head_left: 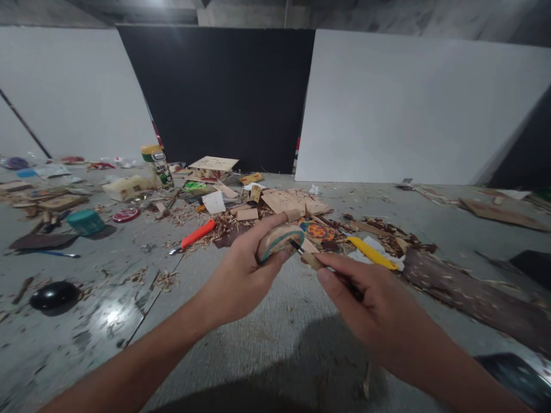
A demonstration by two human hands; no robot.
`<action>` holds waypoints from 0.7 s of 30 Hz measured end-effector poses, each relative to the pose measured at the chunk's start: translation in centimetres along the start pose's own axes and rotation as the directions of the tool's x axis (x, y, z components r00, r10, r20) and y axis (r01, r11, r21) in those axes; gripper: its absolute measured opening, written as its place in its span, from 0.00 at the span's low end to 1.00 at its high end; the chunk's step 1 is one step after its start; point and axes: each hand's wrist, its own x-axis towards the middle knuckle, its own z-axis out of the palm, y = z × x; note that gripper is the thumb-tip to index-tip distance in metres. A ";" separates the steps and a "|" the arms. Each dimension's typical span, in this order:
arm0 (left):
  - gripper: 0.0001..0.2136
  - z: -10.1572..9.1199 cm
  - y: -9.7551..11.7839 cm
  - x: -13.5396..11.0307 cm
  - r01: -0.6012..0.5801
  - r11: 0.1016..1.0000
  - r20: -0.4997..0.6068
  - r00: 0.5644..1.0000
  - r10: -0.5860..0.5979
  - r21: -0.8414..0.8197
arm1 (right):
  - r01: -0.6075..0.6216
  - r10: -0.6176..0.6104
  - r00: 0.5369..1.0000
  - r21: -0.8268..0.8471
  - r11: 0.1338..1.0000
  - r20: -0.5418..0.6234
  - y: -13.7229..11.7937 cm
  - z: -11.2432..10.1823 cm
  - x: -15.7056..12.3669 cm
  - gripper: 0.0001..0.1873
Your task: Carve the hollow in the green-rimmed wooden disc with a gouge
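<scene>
My left hand (241, 269) is closed around a rounded piece of pale wood (282, 238) with a blue-green band painted along its edge. Its carved-looking face is turned toward my right hand. Between the fingers and thumb of my right hand (365, 287) is a slim tool with a light wooden handle (313, 261), a metal collar and a dark tip. That tip meets the wood's face or hovers just off it; I cannot tell which. Whether it is a brush or a carving gouge is too small to make out. Both hands are raised above the concrete floor.
Wood shavings and scraps litter the floor ahead. Among them lie an orange-red handled cutter (198, 234), a yellow cutter (372, 252) and a long bark slab (469, 292). At left are a teal block (85, 222), a black rounded object (54, 295) and a yellow-topped can (157, 166).
</scene>
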 end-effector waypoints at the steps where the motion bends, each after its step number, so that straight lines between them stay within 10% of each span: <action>1: 0.19 0.0 0.0 0.0 -0.007 1.000 -0.011 1.000 0.007 0.010 | -0.005 0.005 1.000 0.000 1.000 -0.003 0.0 0.0 0.0 0.13; 21: 0.25 0.7 -0.3 -0.7 -0.137 0.975 -0.002 0.990 0.140 0.176 | -0.018 0.019 0.999 -0.040 0.999 0.037 -0.1 0.4 -0.1 0.14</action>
